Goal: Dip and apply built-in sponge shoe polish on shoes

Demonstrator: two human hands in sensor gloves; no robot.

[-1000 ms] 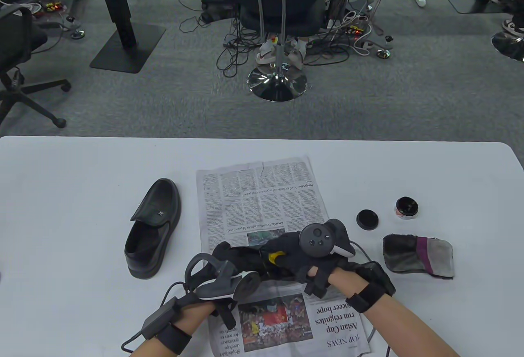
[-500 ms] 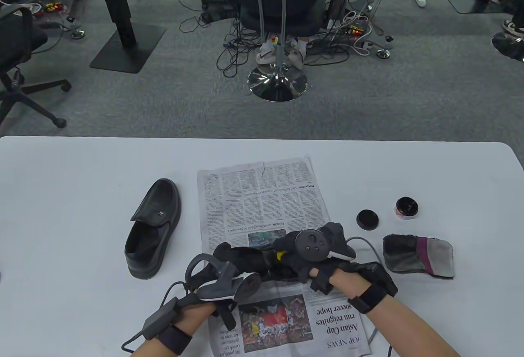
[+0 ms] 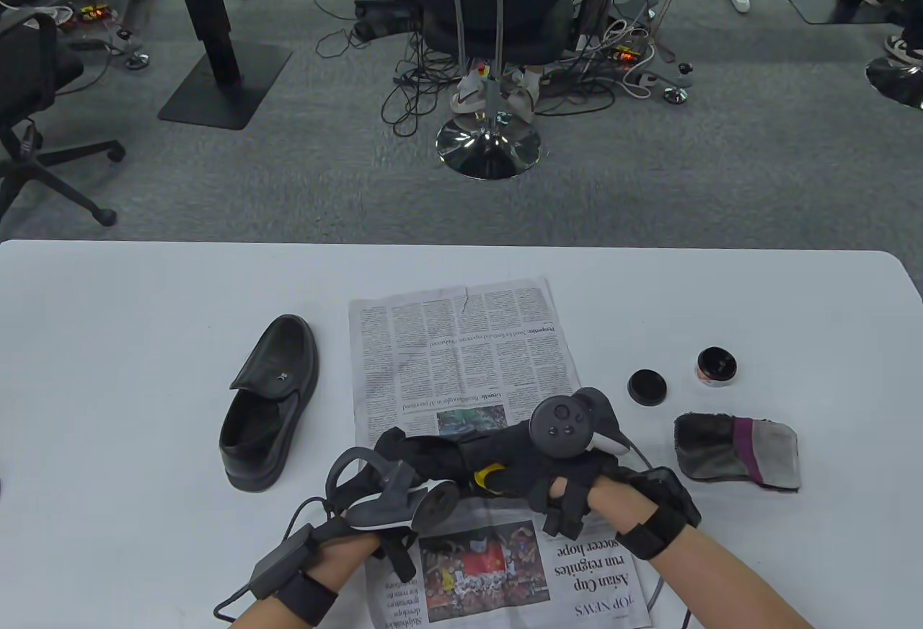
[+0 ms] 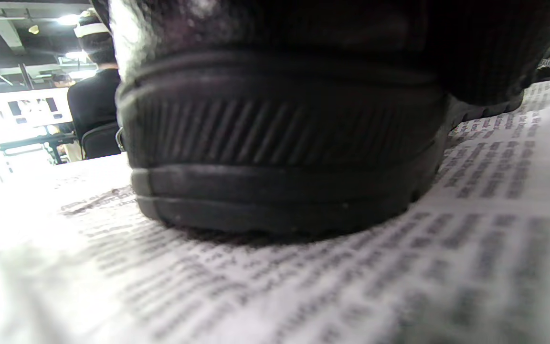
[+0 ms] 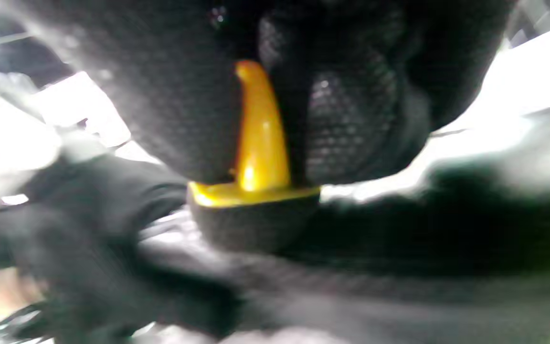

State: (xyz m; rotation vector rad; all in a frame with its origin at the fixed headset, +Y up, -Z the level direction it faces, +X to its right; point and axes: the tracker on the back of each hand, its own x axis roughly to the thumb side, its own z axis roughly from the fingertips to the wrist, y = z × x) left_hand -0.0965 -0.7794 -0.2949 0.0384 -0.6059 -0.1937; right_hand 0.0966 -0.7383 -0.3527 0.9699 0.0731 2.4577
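A black shoe (image 3: 440, 457) lies on the newspaper (image 3: 461, 355) near the table's front; its ribbed sole fills the left wrist view (image 4: 280, 157). My left hand (image 3: 393, 470) holds that shoe at its left end. My right hand (image 3: 526, 456) pinches a yellow-handled sponge applicator (image 3: 489, 476); in the right wrist view its yellow handle (image 5: 258, 143) sits between my gloved fingers (image 5: 351, 114) and its dark sponge (image 5: 256, 224) presses on the shoe. A second black shoe (image 3: 270, 402) lies on the table to the left. The open polish tin (image 3: 716, 366) and its black lid (image 3: 647, 386) sit at the right.
A grey and purple cloth (image 3: 735, 450) lies at the right, below the tin and lid. The white table (image 3: 108, 340) ends at its far edge before a carpeted floor with a chrome stool (image 3: 488, 146) and office chairs.
My right hand has rubbed the sponge along the shoe, first moving left, then back right and slightly towards me. The left hand and the shoe have stayed put.
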